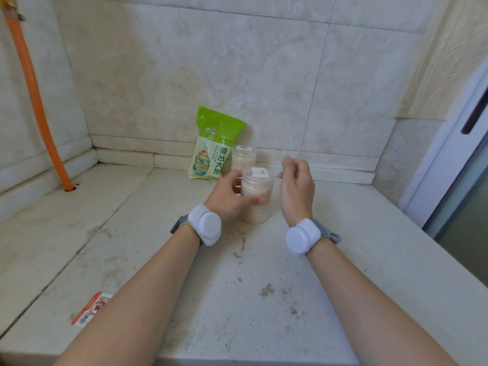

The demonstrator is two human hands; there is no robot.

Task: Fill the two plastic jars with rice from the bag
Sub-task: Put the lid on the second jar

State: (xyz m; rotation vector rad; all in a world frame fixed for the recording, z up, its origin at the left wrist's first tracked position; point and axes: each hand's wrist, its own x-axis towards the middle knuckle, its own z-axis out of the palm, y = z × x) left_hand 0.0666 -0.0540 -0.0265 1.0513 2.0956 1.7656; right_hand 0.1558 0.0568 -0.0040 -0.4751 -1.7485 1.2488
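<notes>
Tiled corner, stained stone counter (264,299). Your left hand (229,196) wraps the near jar (255,196), thumb across its front, jar upright on the counter, lid on, rice nearly to the top. Your right hand (297,186) hovers just beside the lid, fingers loosely curled, holding nothing I can make out. Far jar (243,159) stands behind, capped and w/ rice in it, touching or just beside the green rice bag (214,146) propped against the wall. Looks like the closing step; next, prob. check the lid's tight, then set it by the other.
</notes>
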